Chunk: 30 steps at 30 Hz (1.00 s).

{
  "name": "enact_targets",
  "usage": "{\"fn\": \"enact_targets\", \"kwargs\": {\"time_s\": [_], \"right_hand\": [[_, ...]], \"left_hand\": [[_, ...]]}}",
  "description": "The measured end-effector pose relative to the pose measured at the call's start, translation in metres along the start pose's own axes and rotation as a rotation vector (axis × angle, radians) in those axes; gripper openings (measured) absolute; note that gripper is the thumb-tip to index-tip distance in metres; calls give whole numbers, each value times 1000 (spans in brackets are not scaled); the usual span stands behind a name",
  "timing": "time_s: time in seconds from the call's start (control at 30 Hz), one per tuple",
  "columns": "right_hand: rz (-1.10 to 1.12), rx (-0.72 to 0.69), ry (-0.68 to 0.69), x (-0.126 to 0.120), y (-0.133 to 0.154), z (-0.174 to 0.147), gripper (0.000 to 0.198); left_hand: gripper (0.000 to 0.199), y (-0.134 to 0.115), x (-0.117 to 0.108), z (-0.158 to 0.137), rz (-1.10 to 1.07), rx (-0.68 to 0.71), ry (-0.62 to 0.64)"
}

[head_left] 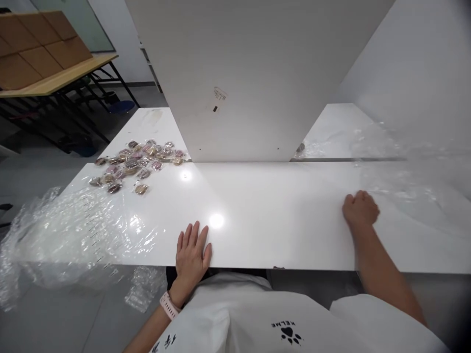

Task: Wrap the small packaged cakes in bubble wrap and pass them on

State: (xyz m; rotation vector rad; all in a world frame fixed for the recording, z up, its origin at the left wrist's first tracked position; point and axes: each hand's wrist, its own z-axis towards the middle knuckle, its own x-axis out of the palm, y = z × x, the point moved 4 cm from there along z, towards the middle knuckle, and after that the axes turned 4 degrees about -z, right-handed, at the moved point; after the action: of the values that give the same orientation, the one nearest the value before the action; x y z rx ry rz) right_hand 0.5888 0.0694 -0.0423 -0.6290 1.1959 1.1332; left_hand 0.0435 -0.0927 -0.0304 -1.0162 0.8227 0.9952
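My left hand (192, 252) lies flat near the front edge of the white table (265, 211), fingers stretched out and holding nothing. Closest to it on the left is a heap of clear plastic bags (69, 230) with dark printed marks, partly hanging over the edge. My right hand (360, 210) is closed with its fingers curled under, low over the right part of the tabletop. Whatever it may hold is hidden. Thin clear plastic film (412, 181) spreads just beyond and to the right of that hand. Small wrapped round pieces (136, 162), brown and pink, are piled at the back left.
A tall grey-white panel (253, 83) with a torn label stands across the table's middle. Behind on the left are a wooden-topped table (62, 78) with cardboard boxes (40, 44) and a blue stool (121, 106). A white wall (423, 63) rises at the right.
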Motion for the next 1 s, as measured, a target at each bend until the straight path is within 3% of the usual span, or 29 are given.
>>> {"fn": "enact_targets", "kwargs": {"time_s": [0.1, 0.2, 0.3, 0.37, 0.4, 0.47, 0.53, 0.6, 0.7, 0.83, 0.9, 1.0], "right_hand": [[-8, -42, 68, -8, 59, -86, 58], [110, -265, 153, -36, 145, -179, 49], [394, -649, 285, -89, 226, -250, 40], [652, -908, 439, -130, 256, -275, 36], [762, -949, 483, -147, 261, -277, 33], [871, -812, 448, -169, 252, -263, 28], [780, -531, 312, -169, 226, -236, 30], [542, -365, 261, -148, 200, -214, 41], [154, -403, 396, -91, 178, -191, 56], [-38, -552, 489, -30, 182, -155, 62], [-23, -574, 422, -23, 195, -129, 62], [91, -532, 183, -38, 211, -94, 57]], "left_hand": [[49, 2, 2, 0, -59, -31, 11], [45, 3, 1, 3, -167, -103, 37], [44, -1, -10, 15, -414, -202, 88], [45, -8, -23, 29, -604, -254, 89], [44, -12, -30, 37, -672, -266, 74], [43, -22, -40, 55, -726, -230, 60], [43, -36, -41, 70, -674, -81, 139], [47, -46, -29, 77, -513, 106, 297], [58, -46, -3, 69, -205, 223, 507], [61, -31, 9, 45, -96, 168, 500], [60, -20, 4, 37, -175, 112, 442], [57, 7, -10, 34, -291, -54, 315]]}}
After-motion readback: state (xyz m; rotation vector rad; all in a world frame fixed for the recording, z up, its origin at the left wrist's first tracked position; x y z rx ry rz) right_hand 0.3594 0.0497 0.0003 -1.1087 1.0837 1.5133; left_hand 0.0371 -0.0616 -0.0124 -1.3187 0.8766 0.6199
